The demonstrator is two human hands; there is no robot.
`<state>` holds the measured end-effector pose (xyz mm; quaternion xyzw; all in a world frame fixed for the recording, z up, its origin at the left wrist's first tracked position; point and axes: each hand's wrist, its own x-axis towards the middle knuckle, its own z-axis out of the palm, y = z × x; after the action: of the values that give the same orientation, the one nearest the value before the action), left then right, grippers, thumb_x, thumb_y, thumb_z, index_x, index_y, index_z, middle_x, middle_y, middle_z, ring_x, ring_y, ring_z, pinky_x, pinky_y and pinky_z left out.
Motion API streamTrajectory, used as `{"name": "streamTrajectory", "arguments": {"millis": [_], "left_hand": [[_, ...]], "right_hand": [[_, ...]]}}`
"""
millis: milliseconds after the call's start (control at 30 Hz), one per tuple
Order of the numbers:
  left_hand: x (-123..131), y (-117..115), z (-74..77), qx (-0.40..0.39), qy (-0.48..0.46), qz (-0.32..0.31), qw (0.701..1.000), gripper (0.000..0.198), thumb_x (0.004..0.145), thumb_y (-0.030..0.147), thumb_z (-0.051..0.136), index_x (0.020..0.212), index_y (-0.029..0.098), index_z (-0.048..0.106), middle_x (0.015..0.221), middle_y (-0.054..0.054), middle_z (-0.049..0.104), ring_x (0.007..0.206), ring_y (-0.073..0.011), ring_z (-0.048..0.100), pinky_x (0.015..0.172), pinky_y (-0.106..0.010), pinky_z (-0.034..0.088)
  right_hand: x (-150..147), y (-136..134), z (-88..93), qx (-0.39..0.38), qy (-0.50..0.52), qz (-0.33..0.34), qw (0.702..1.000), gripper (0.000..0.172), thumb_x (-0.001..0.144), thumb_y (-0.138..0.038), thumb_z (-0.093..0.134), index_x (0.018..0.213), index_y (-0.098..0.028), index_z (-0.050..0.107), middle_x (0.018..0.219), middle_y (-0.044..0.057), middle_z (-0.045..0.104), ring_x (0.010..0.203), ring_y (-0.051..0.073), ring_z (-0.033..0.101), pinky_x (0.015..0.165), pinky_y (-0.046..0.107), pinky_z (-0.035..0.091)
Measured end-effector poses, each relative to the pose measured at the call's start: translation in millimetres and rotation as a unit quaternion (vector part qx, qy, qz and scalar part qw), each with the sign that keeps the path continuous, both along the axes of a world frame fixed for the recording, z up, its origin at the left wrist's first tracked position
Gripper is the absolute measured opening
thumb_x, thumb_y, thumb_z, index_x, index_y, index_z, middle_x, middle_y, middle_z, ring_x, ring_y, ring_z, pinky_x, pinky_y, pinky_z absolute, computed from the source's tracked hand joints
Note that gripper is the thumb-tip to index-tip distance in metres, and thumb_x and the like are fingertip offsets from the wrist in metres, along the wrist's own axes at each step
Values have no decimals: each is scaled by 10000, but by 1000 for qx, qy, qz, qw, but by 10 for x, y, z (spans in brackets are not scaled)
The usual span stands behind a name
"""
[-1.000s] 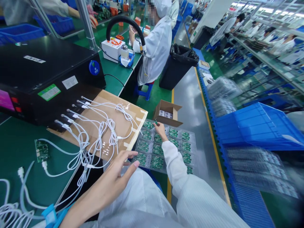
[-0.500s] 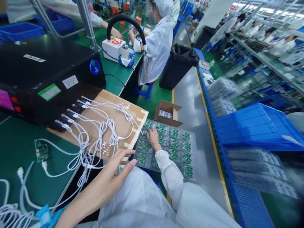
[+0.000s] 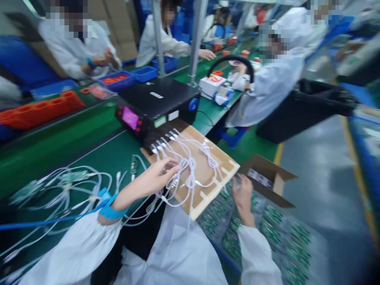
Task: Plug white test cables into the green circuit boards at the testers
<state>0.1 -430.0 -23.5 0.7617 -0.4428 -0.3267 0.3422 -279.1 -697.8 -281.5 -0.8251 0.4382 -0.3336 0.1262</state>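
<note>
My left hand (image 3: 162,174) hovers over white cables (image 3: 191,168) on a brown cardboard sheet (image 3: 221,152); its thumb and fingers are apart and nothing shows between them. A blue strap (image 3: 111,209) circles that wrist. My right hand (image 3: 243,196) is past the sheet's taped edge, above a clear plastic tray (image 3: 317,241) of green circuit boards (image 3: 271,213). Its fingers are curled around a small greyish thing that blur keeps me from naming. The cables plug into the front of a black box-shaped device (image 3: 169,97) with a pink screen (image 3: 130,118).
An open cardboard box (image 3: 274,184) with white items stands beside the tray. More cables and boards (image 3: 78,176) lie on the green table (image 3: 97,158) at left. A black bin (image 3: 285,114) stands behind a seated co-worker (image 3: 264,87). Other people work across the table.
My view has swung left, bringing more of the table and people into sight. My right hand has lifted from the tray's boards towards the sheet's edge. My left hand now hovers over the cables.
</note>
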Motion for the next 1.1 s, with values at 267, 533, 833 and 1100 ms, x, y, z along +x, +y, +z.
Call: {"name": "streamTrajectory", "arguments": {"millis": [267, 533, 833, 1100], "left_hand": [[770, 577, -279, 285, -274, 175, 902, 387, 1050, 414, 485, 1120, 75, 659, 1241, -295, 669, 1167, -438, 666, 909, -482, 504], [920, 555, -676, 153, -222, 184, 945, 163, 1035, 261, 505, 937, 181, 609, 889, -94, 732, 906, -257, 720, 773, -319, 463], [691, 716, -563, -31, -74, 187, 979, 402, 1077, 550, 302, 936, 234, 507, 818, -28, 657, 740, -210, 640, 721, -328, 469], [574, 514, -592, -115, -110, 326, 932, 459, 1105, 496, 173, 1000, 229, 532, 735, -12, 569, 675, -211, 580, 719, -344, 433]], "right_hand": [[638, 869, 1502, -121, -158, 90, 976, 229, 1025, -309, 602, 1178, -184, 718, 1089, 135, 753, 1035, 266, 718, 954, 427, 565], [1881, 2439, 1848, 77, 67, 406, 908, 272, 1096, -328, 490, 1050, -182, 714, 992, 80, 768, 848, 209, 763, 728, 290, 555], [2436, 2676, 1908, 186, 199, 346, 898, 290, 1100, -189, 429, 1176, -108, 697, 1101, 156, 790, 1028, 268, 780, 779, 295, 527], [2445, 2614, 1907, 238, 125, 357, 894, 201, 1047, -99, 494, 1113, -88, 684, 1112, 158, 783, 1021, 256, 773, 766, 275, 487]]}}
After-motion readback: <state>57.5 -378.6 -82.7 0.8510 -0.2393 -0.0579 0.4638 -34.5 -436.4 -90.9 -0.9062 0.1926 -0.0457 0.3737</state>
